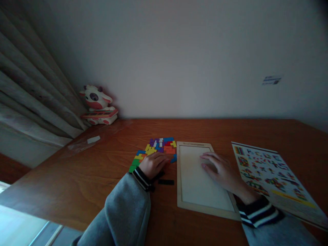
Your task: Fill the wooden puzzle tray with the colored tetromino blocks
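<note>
My left hand (154,164) hovers over or rests on the colourful block-puzzle pieces (153,147); which of the two is hard to tell. Its fingers stretch to the right, slightly bent, and no held piece shows, though the palm side is hidden. These flat pieces lie close together in green, yellow, purple, blue and orange. A black bar piece (166,182) is just below the hand, with more black pieces partly covered by the wrist. My right hand (221,171) lies over the right side of a shallow wooden tray (194,144), thumb and fingers apart, holding nothing. No pieces show in the tray.
Right of the tray lies a printed sheet (274,174) with coloured shape pictures. A toy cow (98,106) sits at the table's back left corner, near the curtain (33,75). Clear plastic with a white label (93,139) is in front of it. A wall rises behind the table.
</note>
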Tool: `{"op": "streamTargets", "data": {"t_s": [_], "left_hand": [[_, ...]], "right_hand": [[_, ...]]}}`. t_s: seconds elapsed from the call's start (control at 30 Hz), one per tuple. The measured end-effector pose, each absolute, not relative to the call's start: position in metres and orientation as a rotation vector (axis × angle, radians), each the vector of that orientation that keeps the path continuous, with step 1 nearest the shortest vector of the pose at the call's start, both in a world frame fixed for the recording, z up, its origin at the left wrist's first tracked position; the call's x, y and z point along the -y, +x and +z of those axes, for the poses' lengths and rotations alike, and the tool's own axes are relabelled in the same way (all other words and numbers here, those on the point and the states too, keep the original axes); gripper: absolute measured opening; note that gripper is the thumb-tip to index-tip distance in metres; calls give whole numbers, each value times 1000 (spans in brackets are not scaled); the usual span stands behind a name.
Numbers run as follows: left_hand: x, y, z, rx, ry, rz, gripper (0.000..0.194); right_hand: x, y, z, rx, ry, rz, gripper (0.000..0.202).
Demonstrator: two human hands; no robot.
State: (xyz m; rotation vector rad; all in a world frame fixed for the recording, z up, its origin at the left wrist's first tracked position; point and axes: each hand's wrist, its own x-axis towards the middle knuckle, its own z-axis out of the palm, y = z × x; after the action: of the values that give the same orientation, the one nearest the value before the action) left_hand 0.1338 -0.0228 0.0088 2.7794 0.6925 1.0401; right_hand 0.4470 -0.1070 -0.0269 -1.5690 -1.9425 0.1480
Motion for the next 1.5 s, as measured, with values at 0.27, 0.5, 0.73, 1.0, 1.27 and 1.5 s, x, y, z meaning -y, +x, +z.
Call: {"op": "streamTargets", "data": {"t_s": [0.27,0.5,0.73,1.0,1.27,1.5], "left_hand": [[28,137,15,-1072,2147,1056,32],[41,156,12,-814,1684,1041,44],[60,163,10,-685,1858,829,40],[66,165,11,-650,2178,769,28],[55,160,5,-743,2775,673,51],[56,156,-1,-979,2811,620,51]], "right_hand": [[109,443,-20,1901,-1566,179,28],[119,420,4,1677,-1418,822,36],[127,400,11,1589,-1265,1159,43],[130,384,10,1739,-1296,1207,35],[120,401,0,1594,-1506,878,35],[114,412,-5,1567,-1565,921,38]]}}
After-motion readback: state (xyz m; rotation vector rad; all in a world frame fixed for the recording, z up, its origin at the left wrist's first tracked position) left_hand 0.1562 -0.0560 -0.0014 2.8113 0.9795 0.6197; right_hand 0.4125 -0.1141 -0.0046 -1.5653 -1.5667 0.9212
